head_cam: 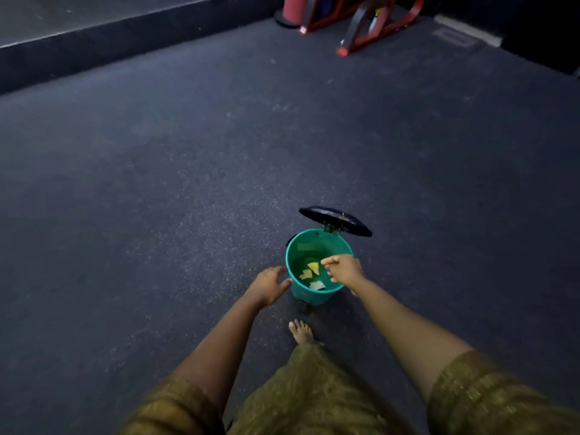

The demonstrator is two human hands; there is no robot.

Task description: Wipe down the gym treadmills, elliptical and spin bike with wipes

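Your hands are at an open green pedal bin [309, 297] on the gym floor [188, 158].

Your left hand [270, 284] is spread open with its fingertips at the bin's outer wall. Your right hand [343, 269] hangs over the rim with fingers loosely bunched, and you cannot tell whether it pinches anything. Yellow and white wipes [313, 267] lie in the bottom. The black lid [335, 220] stands tilted up behind, your bare foot [301, 331] is just in front, and a red equipment frame [381, 34] is well apart in the far corner.
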